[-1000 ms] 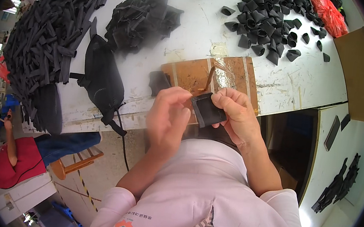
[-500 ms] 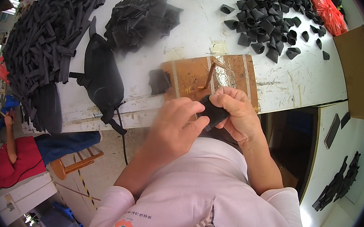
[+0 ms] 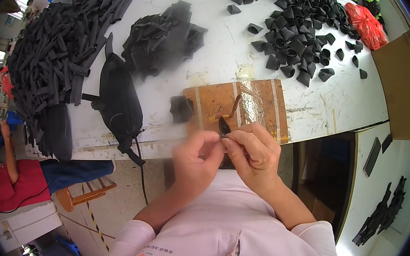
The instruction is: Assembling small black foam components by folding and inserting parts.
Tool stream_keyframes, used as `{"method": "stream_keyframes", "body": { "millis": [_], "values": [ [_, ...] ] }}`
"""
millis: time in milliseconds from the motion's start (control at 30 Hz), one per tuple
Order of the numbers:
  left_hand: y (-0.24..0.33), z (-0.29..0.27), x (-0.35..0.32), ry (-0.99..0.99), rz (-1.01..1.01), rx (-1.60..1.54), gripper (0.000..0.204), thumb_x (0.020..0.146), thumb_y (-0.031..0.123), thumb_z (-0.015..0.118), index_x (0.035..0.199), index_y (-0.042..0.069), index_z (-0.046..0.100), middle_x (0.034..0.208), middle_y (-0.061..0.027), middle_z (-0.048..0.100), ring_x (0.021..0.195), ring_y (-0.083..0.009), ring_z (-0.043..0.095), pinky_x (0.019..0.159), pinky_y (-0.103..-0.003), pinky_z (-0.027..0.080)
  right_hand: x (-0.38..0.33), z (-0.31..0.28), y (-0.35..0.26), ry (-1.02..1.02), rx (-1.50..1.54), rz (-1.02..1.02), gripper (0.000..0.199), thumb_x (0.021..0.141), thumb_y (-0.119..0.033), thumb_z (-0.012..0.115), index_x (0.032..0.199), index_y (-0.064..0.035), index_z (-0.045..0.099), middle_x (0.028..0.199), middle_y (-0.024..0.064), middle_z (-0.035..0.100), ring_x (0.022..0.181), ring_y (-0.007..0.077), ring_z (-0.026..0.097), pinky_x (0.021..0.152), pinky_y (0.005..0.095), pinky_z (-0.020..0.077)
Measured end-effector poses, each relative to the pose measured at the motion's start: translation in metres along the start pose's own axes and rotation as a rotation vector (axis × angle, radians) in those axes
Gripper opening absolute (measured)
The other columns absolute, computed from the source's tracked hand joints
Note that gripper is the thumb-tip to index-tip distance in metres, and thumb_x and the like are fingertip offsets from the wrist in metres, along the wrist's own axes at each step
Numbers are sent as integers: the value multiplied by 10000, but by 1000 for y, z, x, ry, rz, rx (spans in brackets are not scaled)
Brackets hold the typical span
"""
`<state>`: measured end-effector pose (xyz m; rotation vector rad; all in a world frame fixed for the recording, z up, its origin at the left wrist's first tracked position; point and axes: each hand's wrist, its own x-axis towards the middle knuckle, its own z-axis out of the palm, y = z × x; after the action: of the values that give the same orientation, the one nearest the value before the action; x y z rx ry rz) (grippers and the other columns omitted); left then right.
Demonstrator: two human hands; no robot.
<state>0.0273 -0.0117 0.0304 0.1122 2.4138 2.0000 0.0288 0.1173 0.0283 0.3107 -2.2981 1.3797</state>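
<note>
A small black fabric piece [image 3: 224, 126] is curled into a loop, with its opening facing up, just over the near edge of a brown board [image 3: 211, 111]. My right hand [image 3: 256, 156] pinches its lower end between thumb and fingers. My left hand [image 3: 195, 161], somewhat blurred, has thumb and fingertips closed at the same end. A thin brown stick [image 3: 236, 105] stands tilted on the board beside a glossy wet patch [image 3: 254, 100]. Touching the board's left side is a flat black fabric piece [image 3: 181, 109].
Looped black pieces [image 3: 295, 32] are heaped at the far right, near a red plastic bag [image 3: 365, 26]. Flat black pieces [image 3: 162, 36] and a pile of black strips [image 3: 53, 47] lie leftward. A black padded form [image 3: 121, 91] with a cord stands between. A person in red [image 3: 17, 183] is at left.
Both hands have turned the fabric piece from lying flat between my fingers to a curled loop with its open end toward the board. The view has shifted slightly.
</note>
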Motion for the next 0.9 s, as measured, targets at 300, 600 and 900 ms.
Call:
{"method": "stream_keyframes", "body": {
  "millis": [300,600,900],
  "values": [
    [-1,-15,22,-145,-457,-876,170,734,-76,557,890,-12,541,772,-58,564,484,-15,442,415,-165,325,3,11,15,12,280,309,78,708,14,605,785,1,599,692,39,530,579,148,514,506,258,426],
    [6,8,17,144,-90,-239,148,745,-76,521,886,-32,530,804,-70,562,492,-26,451,397,-169,321,14,-4,11,-289,1395,1003,199,850,-234,572,751,-62,548,604,-67,414,527,36,321,473,200,260],
    [13,-8,65,-514,-575,-1654,209,855,7,402,1043,-31,488,865,-173,588,308,-25,291,311,-177,237,77,-29,9,-355,922,680,261,877,-248,541,730,-33,531,637,-44,461,550,35,385,492,185,330]
  ]
}}
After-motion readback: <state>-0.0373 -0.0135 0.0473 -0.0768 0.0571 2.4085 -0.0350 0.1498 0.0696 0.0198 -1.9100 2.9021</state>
